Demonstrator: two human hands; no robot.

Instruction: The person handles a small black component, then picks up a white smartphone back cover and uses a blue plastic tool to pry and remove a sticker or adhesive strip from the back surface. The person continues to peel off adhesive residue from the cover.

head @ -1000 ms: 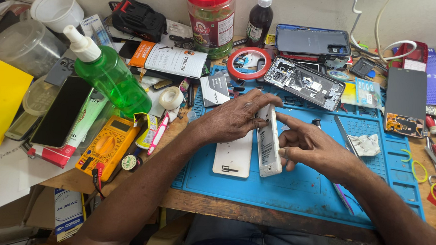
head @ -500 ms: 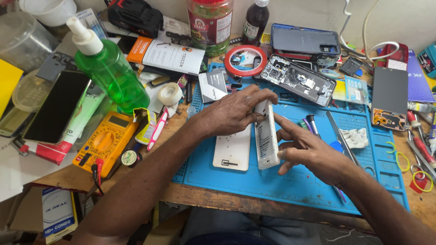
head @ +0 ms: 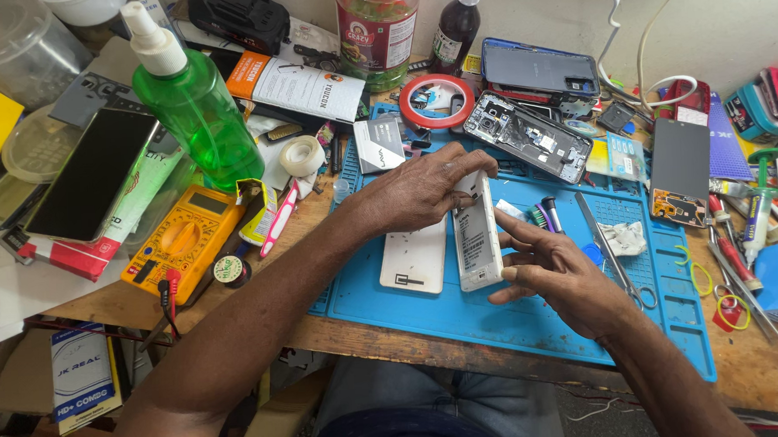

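Over blue rubbery mat [head: 533, 308], both hands' fingers [head: 478, 164] clamp slim white rect. phone [head: 475, 236].

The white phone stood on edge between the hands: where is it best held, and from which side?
Judging by its pose, the white phone is best taken by its two long flat faces, from above. It stands on one long edge on the blue mat, with the left hand over its top and the right hand against its right face.
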